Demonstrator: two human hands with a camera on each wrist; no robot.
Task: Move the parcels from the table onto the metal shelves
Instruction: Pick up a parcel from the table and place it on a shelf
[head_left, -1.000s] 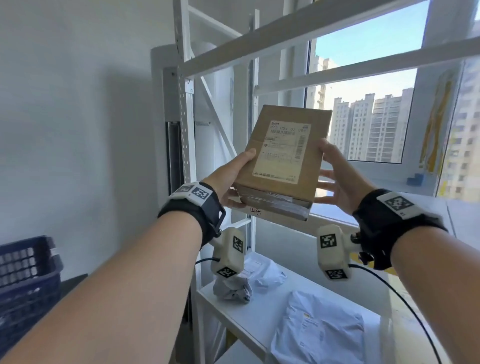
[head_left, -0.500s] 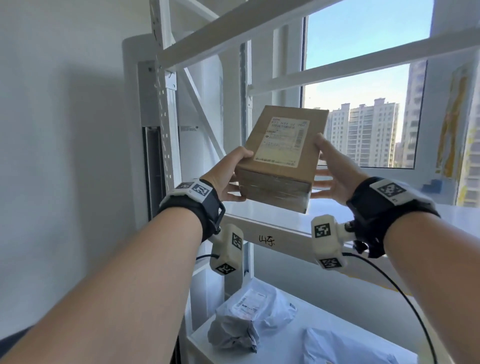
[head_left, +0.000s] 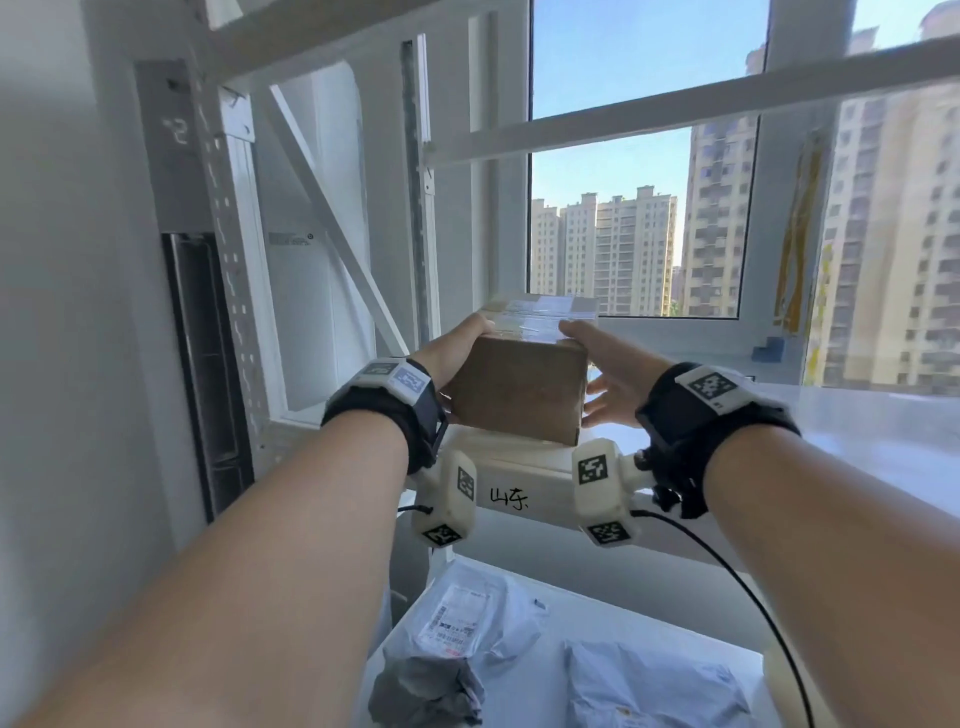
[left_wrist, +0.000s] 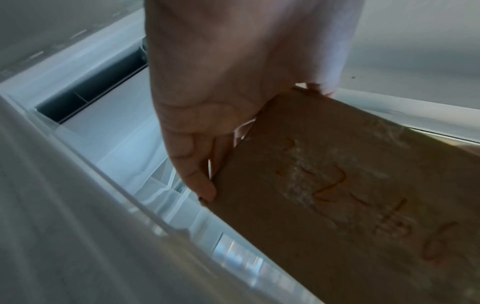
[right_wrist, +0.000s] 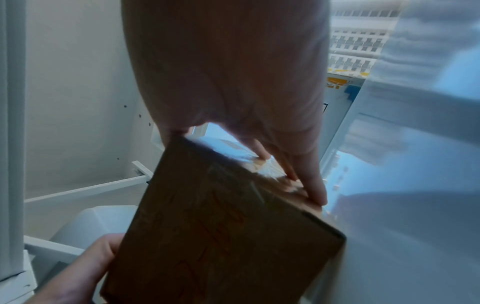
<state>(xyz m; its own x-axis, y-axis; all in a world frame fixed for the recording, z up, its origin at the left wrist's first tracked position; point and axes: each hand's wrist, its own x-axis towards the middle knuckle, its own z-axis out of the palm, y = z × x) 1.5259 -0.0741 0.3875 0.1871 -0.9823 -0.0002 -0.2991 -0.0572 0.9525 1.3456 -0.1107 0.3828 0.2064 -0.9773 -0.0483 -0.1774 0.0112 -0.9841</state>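
Observation:
A brown cardboard box (head_left: 519, 389) is tilted with its near bottom face toward me, at the front edge of the white metal shelf (head_left: 540, 483). I cannot tell whether it touches the shelf. My left hand (head_left: 457, 348) grips its left side, thumb on the taped top. My right hand (head_left: 602, 374) holds its right side, thumb on top and fingers spread below. In the left wrist view, my left hand's fingers (left_wrist: 197, 170) lie along the edge of the box (left_wrist: 350, 205), which bears red handwriting. In the right wrist view, my right hand's fingers (right_wrist: 311, 185) press against the end of the box (right_wrist: 221, 226).
On the shelf level below lie a crumpled grey-white mailer bag (head_left: 457, 639) and a flat grey one (head_left: 654, 686). A perforated upright (head_left: 228, 260) and a diagonal brace (head_left: 337, 223) stand to the left. A crossbeam (head_left: 675, 109) runs above, and a window is behind.
Both hands have carried the box forward and down to the shelf's front edge and tipped its label away from me. The view has moved closer to the shelf.

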